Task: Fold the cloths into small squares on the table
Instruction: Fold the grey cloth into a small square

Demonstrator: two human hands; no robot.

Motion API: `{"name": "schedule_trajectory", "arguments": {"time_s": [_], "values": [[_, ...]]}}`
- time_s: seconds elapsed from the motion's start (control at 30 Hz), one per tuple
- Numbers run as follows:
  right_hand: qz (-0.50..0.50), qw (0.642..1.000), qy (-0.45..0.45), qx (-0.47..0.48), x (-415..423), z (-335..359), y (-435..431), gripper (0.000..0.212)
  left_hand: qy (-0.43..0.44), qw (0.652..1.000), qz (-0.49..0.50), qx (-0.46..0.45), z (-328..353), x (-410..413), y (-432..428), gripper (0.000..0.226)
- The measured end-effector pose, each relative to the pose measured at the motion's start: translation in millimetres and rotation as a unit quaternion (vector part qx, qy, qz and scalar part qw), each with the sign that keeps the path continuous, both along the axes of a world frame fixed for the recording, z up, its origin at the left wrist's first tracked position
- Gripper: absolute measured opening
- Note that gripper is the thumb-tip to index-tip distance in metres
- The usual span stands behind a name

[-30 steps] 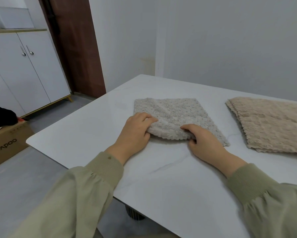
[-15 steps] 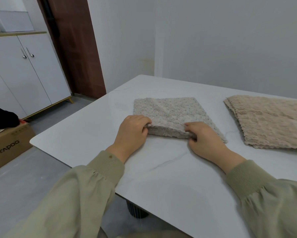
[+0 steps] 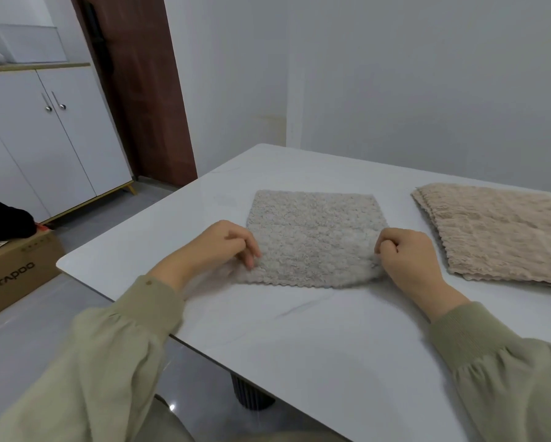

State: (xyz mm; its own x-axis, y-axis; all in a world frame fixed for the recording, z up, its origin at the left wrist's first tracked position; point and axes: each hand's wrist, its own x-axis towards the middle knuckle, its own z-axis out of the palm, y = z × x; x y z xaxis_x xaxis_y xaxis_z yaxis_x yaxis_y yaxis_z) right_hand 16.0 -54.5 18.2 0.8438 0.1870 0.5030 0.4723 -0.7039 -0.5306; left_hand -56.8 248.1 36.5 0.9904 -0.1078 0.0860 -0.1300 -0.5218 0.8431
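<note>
A grey fluffy cloth (image 3: 315, 234) lies flat on the white table (image 3: 299, 330), roughly square, its scalloped near edge toward me. My left hand (image 3: 223, 247) pinches the cloth's near left corner with curled fingers. At the near right corner my right hand (image 3: 408, 256) pinches the cloth the same way. A stack of beige cloths (image 3: 500, 231) lies flat on the table to the right, apart from the grey one.
The table's left corner (image 3: 63, 266) juts over a grey floor. A cardboard box (image 3: 15, 272) with a black item on top stands on the floor at left. White cabinets (image 3: 44, 138) and a brown door (image 3: 140, 90) are behind.
Both hands have moved apart and toward me with the grey cloth's near edge. The cloth, bunched and partly lifted before, now lies spread out flat.
</note>
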Motion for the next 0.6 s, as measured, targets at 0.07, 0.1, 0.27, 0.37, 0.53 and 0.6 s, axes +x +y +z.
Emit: {"name": "schedule_trajectory", "arguments": {"time_s": [0.07, 0.1, 0.27, 0.37, 0.53, 0.6], "values": [[-0.009, 0.997, -0.031, 0.065, -4.6, 6.8, 3.7, 0.040, 0.004, 0.998, 0.025, -0.051, 8.9, 5.5, 2.0, 0.029], [-0.018, 0.996, -0.035, 0.076, -3.9, 10.0, 6.8, 0.042, -0.013, 0.998, 0.055, -0.036, 9.6, 11.9, -0.6, 0.027], [0.032, 0.947, 0.179, -0.264, 28.4, 5.1, 7.3, 0.055, -0.020, 0.979, 0.046, 0.200, -3.0, 66.2, -18.9, 0.039], [0.063, 0.890, 0.288, -0.347, 42.2, 24.3, 2.4, 0.058, -0.003, 0.962, 0.066, 0.266, -16.5, 94.8, -10.8, 0.054], [-0.011, 0.934, 0.221, -0.279, 77.2, 30.5, 17.7, 0.043, -0.057, 0.957, 0.134, 0.252, -39.2, 111.0, -2.4, 0.041], [-0.051, 0.946, 0.174, -0.268, 89.8, 12.7, 27.7, 0.049, -0.068, 0.952, 0.136, 0.265, -38.8, 114.5, 1.4, 0.036]]}}
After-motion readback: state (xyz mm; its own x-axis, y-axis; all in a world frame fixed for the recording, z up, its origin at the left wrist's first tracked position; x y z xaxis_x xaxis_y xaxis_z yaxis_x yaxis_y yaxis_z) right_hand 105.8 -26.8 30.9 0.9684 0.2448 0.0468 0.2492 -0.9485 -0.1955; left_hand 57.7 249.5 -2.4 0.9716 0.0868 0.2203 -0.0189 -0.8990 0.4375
